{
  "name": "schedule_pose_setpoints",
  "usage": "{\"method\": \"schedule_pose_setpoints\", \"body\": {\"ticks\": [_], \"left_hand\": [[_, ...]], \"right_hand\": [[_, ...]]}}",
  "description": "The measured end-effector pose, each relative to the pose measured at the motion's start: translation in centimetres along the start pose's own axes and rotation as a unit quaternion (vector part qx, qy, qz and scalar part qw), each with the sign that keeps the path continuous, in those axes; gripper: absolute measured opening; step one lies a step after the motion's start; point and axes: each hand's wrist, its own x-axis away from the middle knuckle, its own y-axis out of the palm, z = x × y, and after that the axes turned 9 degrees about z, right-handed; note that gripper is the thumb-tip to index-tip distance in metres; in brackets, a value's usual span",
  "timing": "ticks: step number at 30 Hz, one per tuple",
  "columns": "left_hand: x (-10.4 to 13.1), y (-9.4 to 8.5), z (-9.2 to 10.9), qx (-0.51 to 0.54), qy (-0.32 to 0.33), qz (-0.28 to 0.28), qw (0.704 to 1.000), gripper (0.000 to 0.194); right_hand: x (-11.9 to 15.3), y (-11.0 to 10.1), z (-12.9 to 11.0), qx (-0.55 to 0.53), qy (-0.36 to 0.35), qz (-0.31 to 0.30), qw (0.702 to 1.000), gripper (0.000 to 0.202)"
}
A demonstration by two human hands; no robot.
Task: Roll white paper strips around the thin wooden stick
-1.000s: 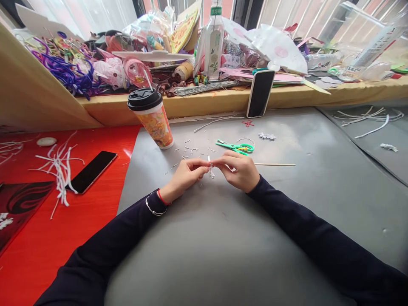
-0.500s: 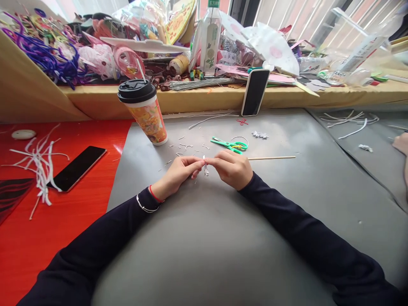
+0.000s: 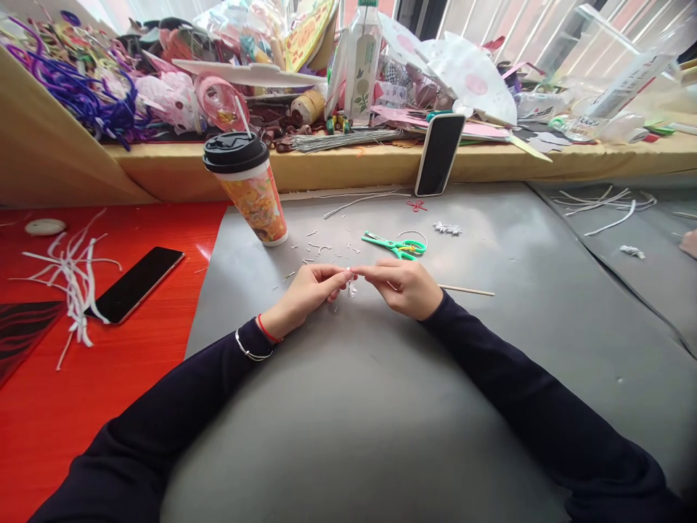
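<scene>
The left hand (image 3: 313,289) pinches a small white piece (image 3: 352,288) between thumb and forefinger, above the grey mat (image 3: 327,421). The piece's long axis runs roughly up and down in view: its narrow upper end sits at the fingertips, and its frilled end points down toward the person. The right hand (image 3: 406,288) brings an outstretched forefinger to that upper end, thumb bent below; whether it grips the piece cannot be told. A pale stick (image 3: 468,290) emerges behind the right hand, its hold unclear. Both forearms angle inward, wrists low, palms turned toward each other. Just beyond lie green scissors (image 3: 400,245) and white scraps (image 3: 321,248); a paper cup (image 3: 253,200) stands farther left.
</scene>
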Motion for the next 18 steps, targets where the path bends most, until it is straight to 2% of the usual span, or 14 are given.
{"method": "schedule_pose_setpoints", "body": {"ticks": [7, 18], "left_hand": [[-0.12, -0.06, -0.22, 0.025, -0.017, -0.016, 0.999, 0.025], [-0.18, -0.14, -0.42, 0.067, -0.041, -0.014, 0.997, 0.023]], "right_hand": [[0.34, 0.03, -0.11, 0.083, -0.014, 0.003, 0.996, 0.038], [0.43, 0.33, -0.31, 0.198, -0.083, 0.031, 0.976, 0.048]]}}
